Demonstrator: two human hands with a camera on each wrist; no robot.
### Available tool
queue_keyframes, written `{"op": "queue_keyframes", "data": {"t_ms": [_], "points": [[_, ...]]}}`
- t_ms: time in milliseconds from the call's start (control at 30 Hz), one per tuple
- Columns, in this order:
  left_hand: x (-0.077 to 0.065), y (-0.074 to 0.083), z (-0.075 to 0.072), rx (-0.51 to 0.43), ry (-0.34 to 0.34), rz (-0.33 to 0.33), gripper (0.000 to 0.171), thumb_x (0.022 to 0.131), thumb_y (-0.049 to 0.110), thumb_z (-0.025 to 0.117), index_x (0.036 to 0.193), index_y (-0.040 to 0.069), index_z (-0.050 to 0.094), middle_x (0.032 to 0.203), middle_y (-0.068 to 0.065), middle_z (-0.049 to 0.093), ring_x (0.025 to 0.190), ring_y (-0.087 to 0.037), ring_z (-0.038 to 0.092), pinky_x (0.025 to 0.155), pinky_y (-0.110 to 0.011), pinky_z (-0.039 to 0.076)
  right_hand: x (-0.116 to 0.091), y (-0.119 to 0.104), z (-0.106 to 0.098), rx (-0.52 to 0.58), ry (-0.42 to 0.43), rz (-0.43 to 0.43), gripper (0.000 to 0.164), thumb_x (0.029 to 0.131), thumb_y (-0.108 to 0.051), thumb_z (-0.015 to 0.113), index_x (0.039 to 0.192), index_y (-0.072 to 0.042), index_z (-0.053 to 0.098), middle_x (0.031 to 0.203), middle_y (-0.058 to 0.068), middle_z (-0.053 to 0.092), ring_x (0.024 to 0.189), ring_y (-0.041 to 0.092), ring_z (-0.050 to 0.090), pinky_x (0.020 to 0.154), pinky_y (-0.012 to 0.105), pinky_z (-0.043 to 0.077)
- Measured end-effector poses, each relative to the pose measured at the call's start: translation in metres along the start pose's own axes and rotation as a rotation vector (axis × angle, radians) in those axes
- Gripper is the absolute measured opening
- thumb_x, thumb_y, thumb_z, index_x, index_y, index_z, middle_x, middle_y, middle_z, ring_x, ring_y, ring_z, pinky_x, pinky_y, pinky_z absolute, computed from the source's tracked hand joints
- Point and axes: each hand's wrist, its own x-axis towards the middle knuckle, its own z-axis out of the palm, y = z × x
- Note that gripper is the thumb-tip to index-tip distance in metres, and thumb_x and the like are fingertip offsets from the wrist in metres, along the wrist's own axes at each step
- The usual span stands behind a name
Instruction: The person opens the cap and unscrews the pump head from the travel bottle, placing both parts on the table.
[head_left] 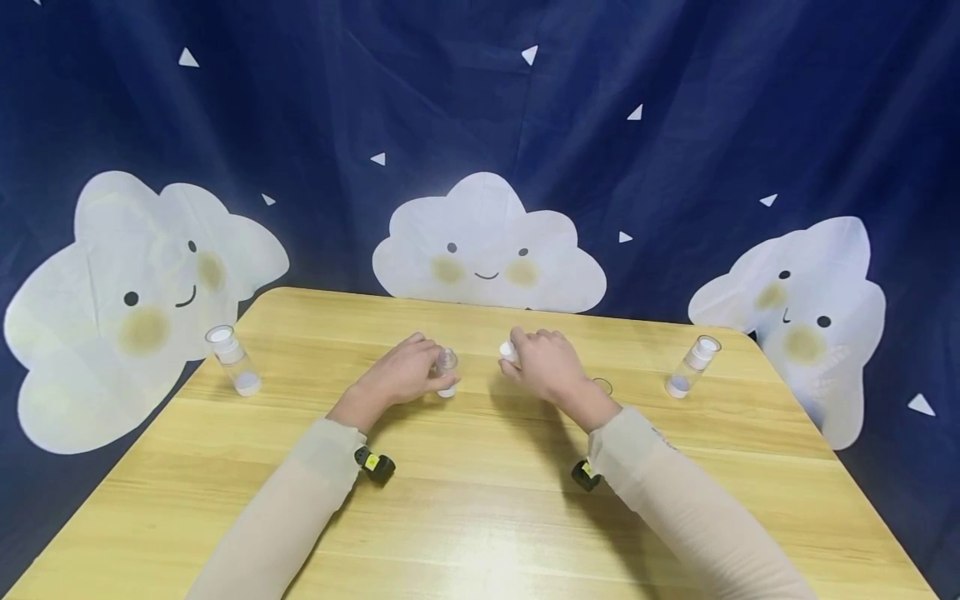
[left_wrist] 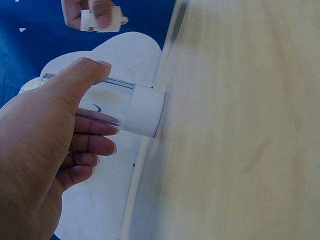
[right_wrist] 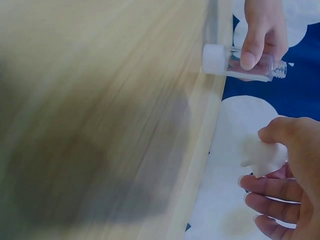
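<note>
While my left hand (head_left: 405,371) is clamped on the bottle (left_wrist: 125,102), thumb on one side and fingers on the other, my right hand (head_left: 546,362) pinches the pump (right_wrist: 265,156).

Bottle: clear, white base, bare threaded neck. Long axis near upright, neck up, base down at the wood; whether it touches, I cannot tell. Located before me, in the table's far half, near the middle.

Pump: white, clamped by my right thumb and fingertips, the lower fingers spread apart. Raised above the wood, right of the bottle and apart from it; short stub pointing down.

Rim: one, thin and round, just beside my right wrist, partly hidden.

Left spare (head_left: 234,362) and right spare (head_left: 692,368): two bottles, white collars under clear tops, standing upright, one well out to each side.

Sleeves (head_left: 292,500): pale, a black camera (head_left: 377,465) at each wrist.

Table (head_left: 480,492): yellow wood grain.

Curtain (head_left: 450,92): dark blue, smiling clouds, white triangles.
</note>
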Motion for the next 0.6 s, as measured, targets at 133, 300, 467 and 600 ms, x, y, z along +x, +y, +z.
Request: {"op": "queue_keyframes", "data": {"t_ms": [133, 300, 467, 600], "points": [[0.000, 0.000, 0.000, -0.007, 0.002, 0.003, 0.049, 0.090, 0.054, 0.062, 0.106, 0.009, 0.069, 0.104, -0.002, 0.067, 0.099, -0.019, 0.050, 0.092, -0.035, 0.044, -0.004, 0.003, 0.001, -0.027, -0.008, -0.009, 0.031, 0.093, -0.037, 0.062, 0.098, -0.007, 0.054, 0.080, 0.007, 0.064, 0.074, 0.027, 0.060, 0.070, 0.043, 0.049], [0.000, 0.001, 0.001, 0.001, 0.006, 0.005, 0.050, 0.090, 0.055, 0.062, 0.106, 0.008, 0.069, 0.102, -0.001, 0.066, 0.098, -0.018, 0.050, 0.091, -0.034, 0.044, -0.010, 0.006, 0.005, -0.055, 0.017, -0.028, 0.031, 0.093, -0.037, 0.064, 0.096, -0.006, 0.056, 0.081, 0.007, 0.064, 0.074, 0.028, 0.061, 0.067, 0.042, 0.049], [0.000, 0.001, 0.001, -0.001, 0.010, 0.004, 0.049, 0.089, 0.054, 0.063, 0.105, 0.008, 0.068, 0.101, -0.001, 0.066, 0.098, -0.018, 0.050, 0.091, -0.034, 0.044, -0.014, 0.007, 0.010, -0.078, 0.038, -0.025, 0.032, 0.093, -0.037, 0.064, 0.095, -0.006, 0.058, 0.082, 0.007, 0.063, 0.074, 0.028, 0.059, 0.065, 0.042, 0.049], [-0.001, 0.001, 0.000, -0.005, 0.011, 0.009, 0.050, 0.089, 0.054, 0.063, 0.108, 0.008, 0.069, 0.102, -0.002, 0.067, 0.099, -0.019, 0.050, 0.092, -0.035, 0.044, -0.017, 0.005, 0.014, -0.086, 0.035, -0.024, 0.033, 0.094, -0.036, 0.062, 0.095, -0.004, 0.059, 0.083, 0.009, 0.063, 0.076, 0.028, 0.059, 0.067, 0.041, 0.051]]}}
